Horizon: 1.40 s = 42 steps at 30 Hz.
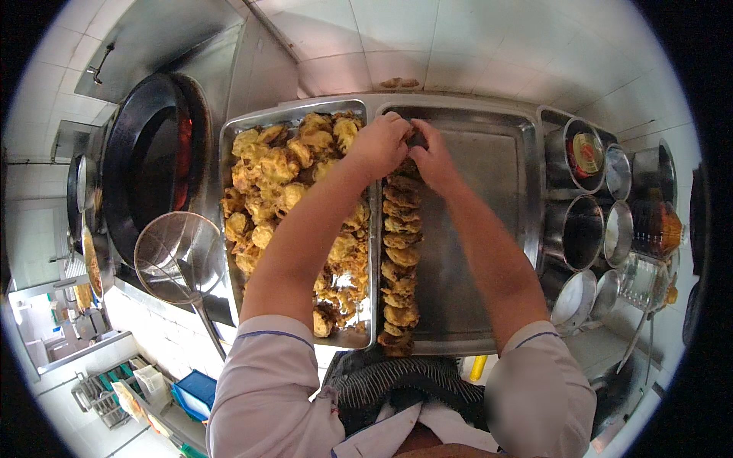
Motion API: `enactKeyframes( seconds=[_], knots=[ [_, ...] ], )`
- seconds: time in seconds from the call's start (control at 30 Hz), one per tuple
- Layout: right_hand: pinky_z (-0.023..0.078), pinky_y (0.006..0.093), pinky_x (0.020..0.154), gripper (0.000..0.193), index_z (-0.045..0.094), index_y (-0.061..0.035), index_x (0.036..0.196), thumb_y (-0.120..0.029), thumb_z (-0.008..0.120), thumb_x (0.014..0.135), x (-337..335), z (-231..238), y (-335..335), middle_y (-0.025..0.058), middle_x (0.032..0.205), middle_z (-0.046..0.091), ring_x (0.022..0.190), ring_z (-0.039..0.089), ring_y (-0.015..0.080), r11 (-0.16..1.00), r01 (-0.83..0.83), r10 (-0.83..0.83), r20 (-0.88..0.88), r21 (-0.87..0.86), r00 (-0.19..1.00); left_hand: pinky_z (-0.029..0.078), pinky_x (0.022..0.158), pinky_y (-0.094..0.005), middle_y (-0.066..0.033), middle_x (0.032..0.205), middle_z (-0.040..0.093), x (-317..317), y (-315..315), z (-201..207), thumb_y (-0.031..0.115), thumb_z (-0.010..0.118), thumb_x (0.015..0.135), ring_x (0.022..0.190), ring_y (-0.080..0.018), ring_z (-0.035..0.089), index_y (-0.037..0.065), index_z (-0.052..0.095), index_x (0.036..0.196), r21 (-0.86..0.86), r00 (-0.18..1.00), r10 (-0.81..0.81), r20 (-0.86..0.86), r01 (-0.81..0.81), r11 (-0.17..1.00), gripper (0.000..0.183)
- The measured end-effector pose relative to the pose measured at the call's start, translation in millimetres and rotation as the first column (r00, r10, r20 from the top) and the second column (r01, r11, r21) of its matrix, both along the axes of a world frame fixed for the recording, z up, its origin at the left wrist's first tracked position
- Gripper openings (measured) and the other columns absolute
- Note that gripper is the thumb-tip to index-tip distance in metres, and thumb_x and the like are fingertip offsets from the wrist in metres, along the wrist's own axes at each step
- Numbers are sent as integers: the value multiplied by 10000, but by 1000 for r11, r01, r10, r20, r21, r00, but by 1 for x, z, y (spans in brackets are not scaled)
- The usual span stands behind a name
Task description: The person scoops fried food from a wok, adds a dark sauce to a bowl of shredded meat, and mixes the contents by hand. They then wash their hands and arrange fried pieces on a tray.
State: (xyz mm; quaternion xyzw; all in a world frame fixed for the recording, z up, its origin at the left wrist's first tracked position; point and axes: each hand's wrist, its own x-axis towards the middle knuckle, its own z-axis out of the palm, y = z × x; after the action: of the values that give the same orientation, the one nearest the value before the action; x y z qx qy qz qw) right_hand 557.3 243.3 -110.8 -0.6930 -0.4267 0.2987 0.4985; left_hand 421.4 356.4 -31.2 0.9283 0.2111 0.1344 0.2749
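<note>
Two metal trays lie side by side in front of me. The left tray (pixel 223 145) holds a loose heap of golden fried battered pieces (pixel 271 172) and crumbs. Along the left wall of the right tray (pixel 477 198), similar fried pieces (pixel 401 240) stand pressed together in one row. At the far end of that row, my left hand (pixel 384 143) and my right hand (pixel 435 159) come together. Their fingers are bent around a browned fried piece (pixel 414 140), mostly hidden between them. My left forearm covers part of the heap.
A wide black pan (pixel 145 145) of dark oil sits at the left, with a wire skimmer (pixel 179 256) beside the left tray. To the right stand several round metal containers (pixel 584 229) and a clear plastic container (pixel 645 282). A tiled wall (pixel 473 46) rises behind the trays.
</note>
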Motion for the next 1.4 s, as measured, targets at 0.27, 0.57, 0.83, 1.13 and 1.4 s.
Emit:
enactKeyframes(
  seconds=[0.27,0.57,0.83,1.13,1.4],
  knots=[
    [458,405,986,360,609,2,1147,-319,624,985,-7,18,4,175,1169,603,1132,572,272,1000,21,-18,179,-17,984,486,982,-541,-136,1224,625,-52,38,20,195,718,859,1167,-360,620,100,630,1229,310,912,108,-395,21,951,392],
    [497,396,896,368,607,-9,1174,-327,649,992,-8,16,5,122,1062,645,989,610,239,995,93,-92,29,-29,995,477,1034,-518,-149,1314,596,-53,42,14,307,740,882,1202,-353,612,137,531,1383,355,790,245,-562,-37,934,569],
    [448,470,1074,508,584,27,1323,-292,680,940,-13,14,4,257,1305,618,1231,591,399,986,162,-163,53,25,985,543,886,-524,-184,1074,746,-46,59,21,379,626,956,1042,-370,696,74,679,1169,94,782,559,-277,-557,825,376],
    [398,475,1128,565,525,26,1404,-300,650,961,-11,15,2,265,1414,544,1325,523,404,993,113,-113,23,-23,993,557,907,-509,-185,1347,612,-40,48,10,243,595,977,1091,-418,665,161,402,1519,226,817,465,-340,-409,884,581],
    [325,475,1193,723,325,-29,1575,-252,639,962,-16,3,10,252,1522,445,1412,436,404,978,177,-185,70,108,980,539,937,-503,-149,1314,643,5,25,25,179,618,961,1125,-378,662,132,513,1428,164,929,256,-268,-218,962,481]
  ],
)
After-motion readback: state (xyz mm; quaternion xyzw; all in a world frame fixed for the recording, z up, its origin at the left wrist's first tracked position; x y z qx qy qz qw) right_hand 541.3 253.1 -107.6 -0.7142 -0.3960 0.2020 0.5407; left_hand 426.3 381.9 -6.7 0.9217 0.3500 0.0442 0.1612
